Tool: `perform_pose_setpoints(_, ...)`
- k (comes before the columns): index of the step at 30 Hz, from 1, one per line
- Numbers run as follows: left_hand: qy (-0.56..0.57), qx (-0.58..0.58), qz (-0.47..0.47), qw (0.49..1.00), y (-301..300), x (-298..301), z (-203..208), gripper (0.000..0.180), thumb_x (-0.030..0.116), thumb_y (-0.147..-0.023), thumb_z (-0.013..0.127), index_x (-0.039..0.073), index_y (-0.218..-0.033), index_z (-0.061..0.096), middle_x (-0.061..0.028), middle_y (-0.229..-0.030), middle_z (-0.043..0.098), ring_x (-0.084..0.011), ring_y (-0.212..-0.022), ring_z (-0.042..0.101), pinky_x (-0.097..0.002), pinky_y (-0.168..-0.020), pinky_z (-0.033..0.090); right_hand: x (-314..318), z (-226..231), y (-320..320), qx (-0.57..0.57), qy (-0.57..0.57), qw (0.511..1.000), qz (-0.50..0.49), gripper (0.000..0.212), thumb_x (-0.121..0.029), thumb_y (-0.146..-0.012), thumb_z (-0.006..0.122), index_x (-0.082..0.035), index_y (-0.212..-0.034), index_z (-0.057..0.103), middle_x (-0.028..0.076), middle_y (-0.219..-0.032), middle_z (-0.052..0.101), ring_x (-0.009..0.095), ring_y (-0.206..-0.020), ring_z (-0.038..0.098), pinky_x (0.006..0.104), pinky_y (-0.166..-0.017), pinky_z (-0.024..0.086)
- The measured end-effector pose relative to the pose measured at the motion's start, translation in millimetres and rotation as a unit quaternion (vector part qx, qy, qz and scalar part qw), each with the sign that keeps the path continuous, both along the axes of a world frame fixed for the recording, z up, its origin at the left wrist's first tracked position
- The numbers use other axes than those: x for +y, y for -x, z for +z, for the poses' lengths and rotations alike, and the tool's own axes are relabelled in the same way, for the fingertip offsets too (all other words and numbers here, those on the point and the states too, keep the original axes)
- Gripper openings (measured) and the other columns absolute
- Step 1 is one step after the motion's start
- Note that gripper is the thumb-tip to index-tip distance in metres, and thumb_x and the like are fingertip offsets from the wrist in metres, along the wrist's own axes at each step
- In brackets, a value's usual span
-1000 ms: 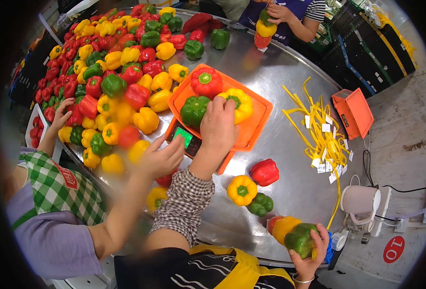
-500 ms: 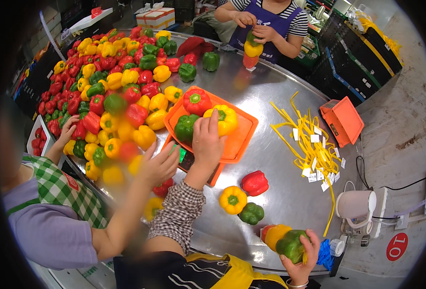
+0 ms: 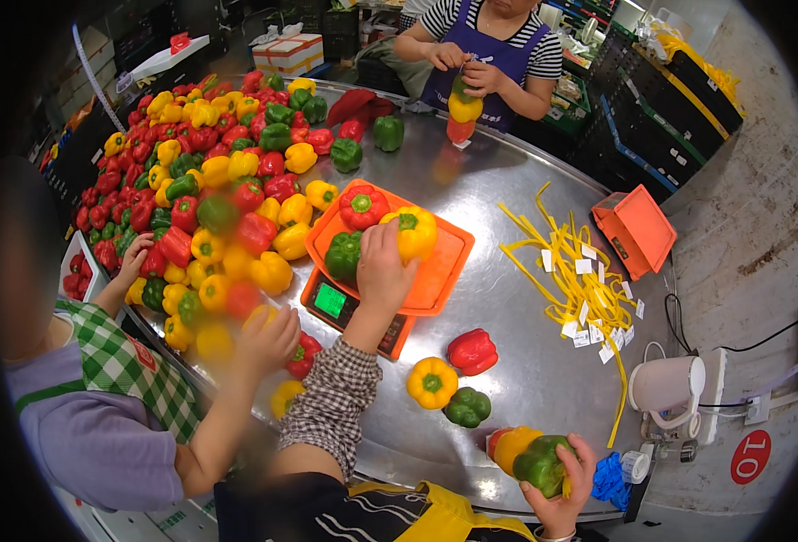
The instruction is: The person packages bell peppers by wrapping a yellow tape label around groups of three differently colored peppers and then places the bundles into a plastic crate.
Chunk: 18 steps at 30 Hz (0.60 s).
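Note:
My left hand (image 3: 386, 268), in a checked sleeve, has its fingers curled over a yellow bell pepper (image 3: 416, 232) on the orange scale tray (image 3: 451, 262). In that tray, a red bell pepper (image 3: 363, 207) and a green bell pepper (image 3: 344, 256) sit beside it. At the lower right, my right hand (image 3: 566, 483) grips a stacked pack of peppers (image 3: 536, 459), red, yellow and green in a row, lying sideways. Between my hands a loose red pepper (image 3: 472, 351), a yellow pepper (image 3: 432, 383) and a green pepper (image 3: 467, 407) rest on the metal table.
A large pepper pile (image 3: 209, 163) covers the table's left side. Yellow tagged straps (image 3: 570, 280) lie to the right, near an orange scale (image 3: 635, 230). A co-worker's hand (image 3: 270, 341) is close on my left; another person (image 3: 489, 63) across the table handles a pepper stack.
The co-worker's hand on my left has drawn back from the scale, whose green display now shows. My left hand stays on the yellow pepper, my right on the pack. The view has shifted slightly.

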<state>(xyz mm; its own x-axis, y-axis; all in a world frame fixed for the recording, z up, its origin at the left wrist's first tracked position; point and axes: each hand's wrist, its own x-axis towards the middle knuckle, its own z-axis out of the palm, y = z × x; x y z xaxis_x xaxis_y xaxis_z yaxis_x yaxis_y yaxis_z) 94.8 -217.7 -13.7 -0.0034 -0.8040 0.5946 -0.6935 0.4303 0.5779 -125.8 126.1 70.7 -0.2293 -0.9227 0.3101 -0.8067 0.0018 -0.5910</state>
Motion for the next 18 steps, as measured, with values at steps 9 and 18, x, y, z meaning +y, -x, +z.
perform_pose_setpoints(9,-0.106,-0.123,0.036,0.986,6,-8,25,0.054,0.016,-0.059,0.083,0.001,-0.107,0.063,-0.0124,-0.106,0.049,-0.0302,-0.103,0.047,-0.0393,-0.091,0.043,2,5,-5,0.011,0.01,1.0,0.009,0.062,-0.024,-0.059,0.081,-0.007,-0.114,0.058,0.018,-0.124,0.05,0.035,-0.114,0.05,0.0444,-0.097,0.04)
perform_pose_setpoints(18,-0.086,-0.016,-0.012,0.996,8,-19,-3,0.048,0.006,-0.063,0.078,0.0,-0.108,0.062,-0.0153,-0.123,0.046,-0.034,-0.12,0.042,-0.0412,-0.095,0.044,10,-5,1,0.033,0.039,0.999,0.014,0.061,-0.022,-0.059,0.081,-0.006,-0.113,0.058,0.017,-0.124,0.052,0.035,-0.113,0.051,0.0439,-0.096,0.041)
